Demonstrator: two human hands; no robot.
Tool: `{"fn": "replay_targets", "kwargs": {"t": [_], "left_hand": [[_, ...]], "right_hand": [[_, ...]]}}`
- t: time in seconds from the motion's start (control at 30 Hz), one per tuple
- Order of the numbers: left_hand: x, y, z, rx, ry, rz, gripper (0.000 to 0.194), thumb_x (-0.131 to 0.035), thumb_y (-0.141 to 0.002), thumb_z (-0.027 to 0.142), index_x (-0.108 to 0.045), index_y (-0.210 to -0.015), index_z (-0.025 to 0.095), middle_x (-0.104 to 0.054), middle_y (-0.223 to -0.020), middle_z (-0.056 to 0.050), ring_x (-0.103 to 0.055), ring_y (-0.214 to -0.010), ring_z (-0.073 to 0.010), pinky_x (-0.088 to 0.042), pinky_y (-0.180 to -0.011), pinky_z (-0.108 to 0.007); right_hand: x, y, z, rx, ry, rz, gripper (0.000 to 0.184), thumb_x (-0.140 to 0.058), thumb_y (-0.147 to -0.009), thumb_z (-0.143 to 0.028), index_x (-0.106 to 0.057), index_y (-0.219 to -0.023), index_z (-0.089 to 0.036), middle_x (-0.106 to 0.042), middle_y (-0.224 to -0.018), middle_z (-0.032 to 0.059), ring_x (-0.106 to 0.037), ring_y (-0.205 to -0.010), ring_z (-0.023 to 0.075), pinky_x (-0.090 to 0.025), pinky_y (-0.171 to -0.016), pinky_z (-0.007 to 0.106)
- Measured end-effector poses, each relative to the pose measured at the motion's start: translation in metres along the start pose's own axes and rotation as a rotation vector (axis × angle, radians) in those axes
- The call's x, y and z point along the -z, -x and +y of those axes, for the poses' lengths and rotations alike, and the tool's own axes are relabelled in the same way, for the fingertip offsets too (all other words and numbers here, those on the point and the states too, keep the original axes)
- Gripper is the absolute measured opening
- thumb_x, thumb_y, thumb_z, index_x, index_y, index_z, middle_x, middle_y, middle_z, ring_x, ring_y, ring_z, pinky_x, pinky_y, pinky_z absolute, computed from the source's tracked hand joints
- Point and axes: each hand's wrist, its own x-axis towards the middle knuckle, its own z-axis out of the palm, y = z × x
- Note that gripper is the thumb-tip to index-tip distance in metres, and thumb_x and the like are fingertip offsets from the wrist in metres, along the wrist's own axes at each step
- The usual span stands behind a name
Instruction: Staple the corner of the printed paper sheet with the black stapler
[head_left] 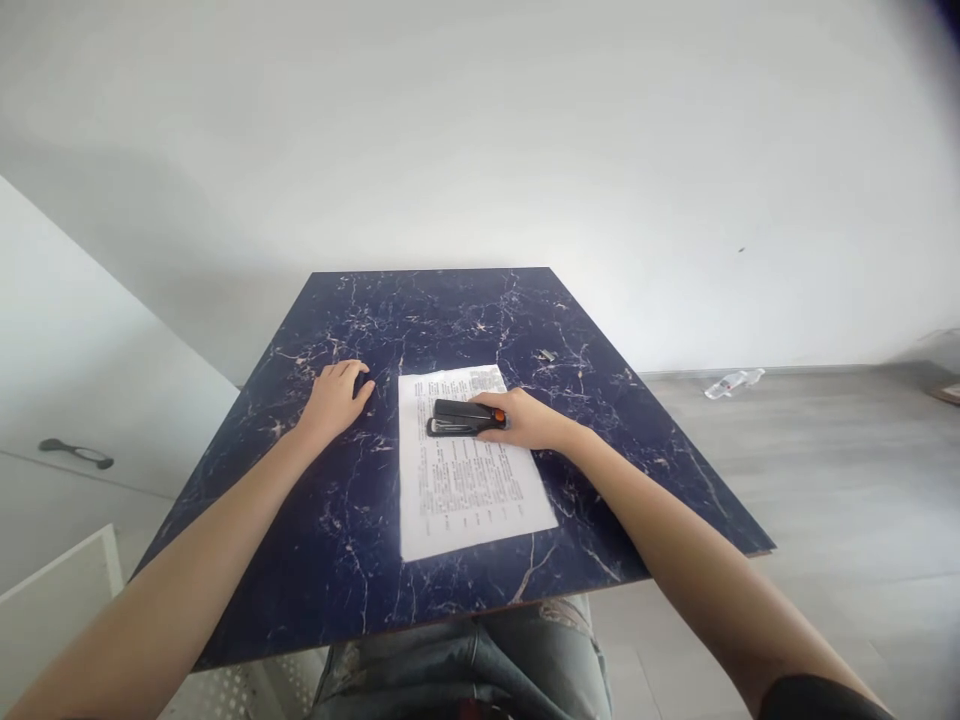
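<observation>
My right hand (517,418) is closed around the rear of a black stapler (457,417) with an orange spot near its back end. The stapler lies over the upper part of a white printed sheet (480,500), its front end pointing left. To the left of the paper, my left hand (336,395) rests on the table with fingers curled around a small black object (360,381). Most of that object is hidden by the hand, so its kind does not show.
The dark blue marble-patterned table (420,310) stands close to a white wall. A small pale-greenish item (546,355) lies beyond the paper. Left is a white cabinet with a black handle (75,453). Clear plastic (733,382) lies on the grey floor at right.
</observation>
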Motion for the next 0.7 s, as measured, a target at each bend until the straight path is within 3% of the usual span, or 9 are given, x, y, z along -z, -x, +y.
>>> {"fn": "replay_targets", "kwargs": {"t": [0.13,0.33,0.5,0.57,0.63,0.7], "left_hand": [[0.001,0.002,0.003,-0.012,-0.042,-0.008,0.032,-0.048,-0.1,0.038,-0.064,-0.12,0.019,-0.065,-0.134,-0.015,-0.055,-0.124,-0.0388,-0.042,-0.109,-0.055],[0.0,0.001,0.006,0.008,-0.113,-0.019,0.034,-0.045,-0.101,0.038,-0.063,-0.123,0.019,-0.064,-0.133,-0.017,-0.054,-0.12,-0.0403,-0.045,-0.104,-0.056],[0.001,0.001,0.009,0.02,-0.114,-0.01,0.032,-0.047,-0.099,0.038,-0.064,-0.12,0.021,-0.064,-0.129,-0.018,-0.054,-0.118,-0.0426,-0.045,-0.101,-0.058],[0.002,0.001,0.01,0.026,-0.085,-0.008,0.031,-0.048,-0.098,0.039,-0.064,-0.118,0.022,-0.064,-0.128,-0.018,-0.054,-0.118,-0.0437,-0.045,-0.1,-0.059],[0.002,0.001,0.009,0.034,-0.061,-0.012,0.031,-0.049,-0.098,0.04,-0.065,-0.117,0.022,-0.064,-0.127,-0.019,-0.054,-0.117,-0.0444,-0.044,-0.1,-0.061],[0.003,0.0,0.007,0.046,-0.046,-0.009,0.03,-0.051,-0.097,0.04,-0.066,-0.116,0.022,-0.064,-0.126,-0.018,-0.055,-0.117,-0.0435,-0.044,-0.101,-0.06]], "right_hand": [[0.025,0.046,0.016,-0.042,-0.006,-0.01,0.044,-0.072,-0.091,-0.038,-0.067,-0.132,-0.023,-0.077,-0.104,0.0039,-0.07,-0.087,0.0206,-0.05,-0.081,0.034],[0.047,0.123,0.033,-0.257,-0.003,0.059,0.05,-0.068,-0.094,-0.048,-0.066,-0.136,-0.02,-0.077,-0.105,0.0087,-0.071,-0.087,0.0249,-0.052,-0.079,0.038],[0.059,0.131,0.047,-0.243,-0.078,0.098,0.059,-0.078,-0.085,-0.052,-0.067,-0.136,-0.023,-0.075,-0.121,0.0106,-0.071,-0.106,0.0302,-0.055,-0.092,0.044],[0.067,0.121,0.061,-0.271,-0.135,0.263,0.05,-0.073,-0.088,-0.055,-0.071,-0.126,-0.023,-0.076,-0.118,0.0106,-0.071,-0.105,0.0286,-0.055,-0.093,0.044],[0.074,0.108,0.082,-0.427,-0.113,0.544,0.042,-0.061,-0.093,-0.059,-0.074,-0.101,-0.02,-0.077,-0.095,0.0099,-0.07,-0.088,0.0246,-0.055,-0.084,0.039],[0.077,0.096,0.105,-0.608,-0.028,0.754,0.047,-0.055,-0.093,-0.062,-0.067,-0.078,-0.02,-0.071,-0.074,0.0078,-0.063,-0.07,0.0205,-0.05,-0.072,0.035]]}}
